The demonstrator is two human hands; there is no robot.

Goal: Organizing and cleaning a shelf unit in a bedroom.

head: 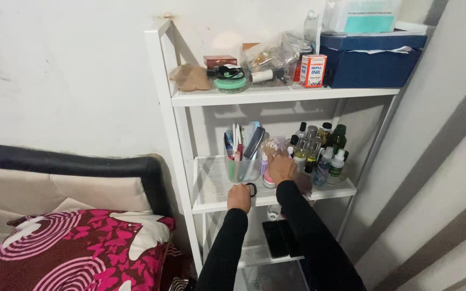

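Both my arms, in black sleeves, reach to the middle shelf of a white metal rack. My left hand rests at the shelf's front edge, closed around a small dark round object. My right hand is further in, fingers on a small pink-and-white container beside a clear cup holding pens, combs and brushes. Whether the right hand grips the container is hidden. A cluster of small bottles stands just right of that hand.
The top shelf carries a blue box, a small red-and-white carton, a tan pouch, a green round tin and bagged items. A dark flat device lies on the lower shelf. A bed with a patterned magenta cover is at left; a curtain hangs at right.
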